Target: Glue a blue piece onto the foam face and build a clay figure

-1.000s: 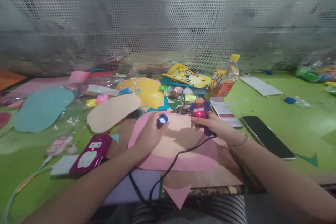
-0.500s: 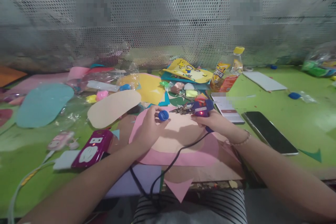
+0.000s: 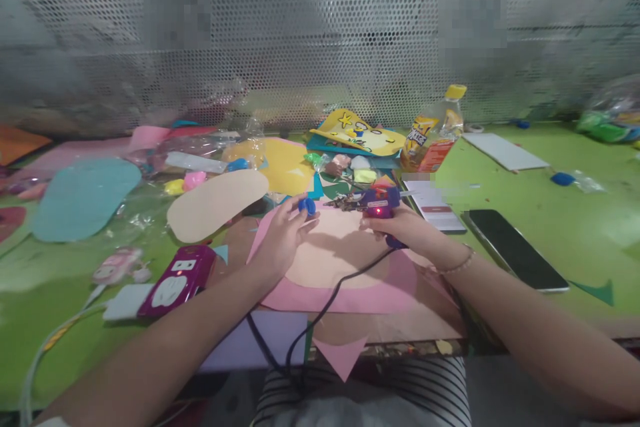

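Between the fingers of my left hand (image 3: 286,233) is a blue bottle cap (image 3: 307,207), tilted now. My right hand (image 3: 400,223) is wrapped round a dark blue glue gun (image 3: 380,203) with a lit red light. Its crusted nozzle (image 3: 345,202) points left, a short gap from the cap. A black cord (image 3: 345,283) runs from the gun down towards my lap. Under both hands lies a cream paper shape (image 3: 325,260) on a larger pink paper shape (image 3: 300,300).
A purple power strip (image 3: 177,280) with a white plug stands at left. To the right lie a dark phone (image 3: 517,250) and a paper card (image 3: 434,203). A juice bottle (image 3: 440,133), cut papers (image 3: 280,163) and clay lumps (image 3: 194,180) sit farther back, before a perforated metal panel (image 3: 320,33).
My left hand has turned the blue cap, so its open face no longer points at me, and lifted it slightly. The glue gun has shifted a little to the left.
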### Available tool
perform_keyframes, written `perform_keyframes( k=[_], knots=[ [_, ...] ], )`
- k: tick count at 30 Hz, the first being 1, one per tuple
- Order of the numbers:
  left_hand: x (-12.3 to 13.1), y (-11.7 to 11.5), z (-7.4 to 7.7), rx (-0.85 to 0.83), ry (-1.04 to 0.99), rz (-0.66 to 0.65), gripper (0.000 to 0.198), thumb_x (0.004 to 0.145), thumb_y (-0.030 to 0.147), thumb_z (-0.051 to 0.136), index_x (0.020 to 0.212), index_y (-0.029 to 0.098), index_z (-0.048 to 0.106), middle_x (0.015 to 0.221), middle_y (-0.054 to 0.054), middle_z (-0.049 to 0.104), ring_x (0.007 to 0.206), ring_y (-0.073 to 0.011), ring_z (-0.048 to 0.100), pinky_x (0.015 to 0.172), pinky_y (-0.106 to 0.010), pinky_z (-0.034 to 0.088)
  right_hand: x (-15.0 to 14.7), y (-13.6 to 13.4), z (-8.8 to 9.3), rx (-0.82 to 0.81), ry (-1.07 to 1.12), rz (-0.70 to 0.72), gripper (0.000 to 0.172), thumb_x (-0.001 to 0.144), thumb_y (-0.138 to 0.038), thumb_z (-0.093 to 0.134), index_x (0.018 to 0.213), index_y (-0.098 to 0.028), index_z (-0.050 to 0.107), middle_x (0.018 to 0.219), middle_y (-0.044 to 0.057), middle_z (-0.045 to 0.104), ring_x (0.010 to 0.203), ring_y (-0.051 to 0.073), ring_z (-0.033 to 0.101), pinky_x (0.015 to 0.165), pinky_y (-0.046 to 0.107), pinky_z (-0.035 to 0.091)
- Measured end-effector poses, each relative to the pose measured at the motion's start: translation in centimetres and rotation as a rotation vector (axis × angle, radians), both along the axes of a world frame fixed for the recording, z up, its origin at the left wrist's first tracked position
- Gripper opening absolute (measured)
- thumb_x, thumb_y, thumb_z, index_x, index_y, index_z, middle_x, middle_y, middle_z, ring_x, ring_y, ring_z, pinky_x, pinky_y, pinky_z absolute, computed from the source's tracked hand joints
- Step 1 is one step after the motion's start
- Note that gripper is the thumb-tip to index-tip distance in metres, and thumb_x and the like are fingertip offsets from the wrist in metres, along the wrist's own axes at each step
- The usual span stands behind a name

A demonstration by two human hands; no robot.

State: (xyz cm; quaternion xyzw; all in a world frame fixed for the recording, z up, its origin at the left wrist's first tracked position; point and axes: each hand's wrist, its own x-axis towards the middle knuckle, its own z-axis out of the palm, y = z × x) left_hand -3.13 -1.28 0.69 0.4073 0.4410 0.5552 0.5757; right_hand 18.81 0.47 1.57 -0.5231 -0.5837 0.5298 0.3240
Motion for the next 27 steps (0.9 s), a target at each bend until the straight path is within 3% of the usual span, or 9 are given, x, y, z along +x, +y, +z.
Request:
perform_keyframes(
  k=[7,14,17,20,23,27],
  knots=[
    [0.0,0.3,-0.5,0.051,0.062,0.032,0.028,0.077,0.034,0.060,0.103,0.022,0.057,0.099,-0.003,0.060,0.075,-0.0095,0.060,0.073,-0.026,0.048,0.4,0.0,-0.5,-0.002,-0.048,-0.029,0.025,0.064,-0.034,0.067,0.053,-0.017,0.054,0.043,-0.003,0.046,0.042,0.009,0.040,0.043,0.024,0.032],
    [-0.1,0.5,-1.0,0.034,0.083,0.012,0.027,0.076,0.043,0.059,0.079,0.017,0.056,0.077,0.000,0.055,0.065,-0.0087,0.051,0.061,-0.022,0.043,0.6,-0.8,1.4,0.025,-0.252,-0.101,0.034,0.063,-0.027,0.058,0.038,-0.020,0.036,0.039,-0.003,0.040,0.042,0.009,0.037,0.045,0.026,0.030],
    [0.0,0.4,-0.9,0.045,0.081,0.005,0.025,0.076,0.041,0.059,0.078,0.016,0.054,0.075,0.001,0.053,0.062,-0.0074,0.049,0.059,-0.021,0.041,0.5,-0.9,1.7,0.053,-0.242,-0.057,0.028,0.065,-0.032,0.060,0.043,-0.019,0.047,0.040,-0.004,0.039,0.043,0.009,0.037,0.046,0.025,0.030],
    [0.0,0.5,-0.9,0.046,0.077,-0.004,0.023,0.077,0.038,0.059,0.078,0.016,0.054,0.074,0.001,0.053,0.060,-0.0067,0.048,0.058,-0.021,0.040,0.4,-0.7,1.3,0.107,-0.159,0.006,0.021,0.065,-0.038,0.064,0.062,-0.017,0.064,0.045,-0.005,0.040,0.046,0.009,0.037,0.046,0.024,0.030],
    [0.0,0.6,-0.9,0.025,0.068,0.021,0.022,0.076,0.038,0.058,0.078,0.017,0.053,0.073,0.002,0.053,0.059,-0.0067,0.047,0.058,-0.021,0.040,0.4,-0.5,0.7,0.121,-0.135,0.021,0.024,0.065,-0.039,0.066,0.072,-0.017,0.067,0.048,-0.004,0.044,0.047,0.010,0.039,0.046,0.024,0.032],
    [0.0,0.7,-1.1,0.004,0.068,0.047,0.021,0.076,0.037,0.059,0.079,0.017,0.053,0.072,0.002,0.054,0.059,-0.0067,0.048,0.060,-0.021,0.040,0.4,-0.4,0.6,0.129,-0.209,0.019,0.027,0.068,-0.044,0.063,0.065,-0.017,0.066,0.045,-0.003,0.043,0.046,0.010,0.041,0.045,0.024,0.032]
  ],
)
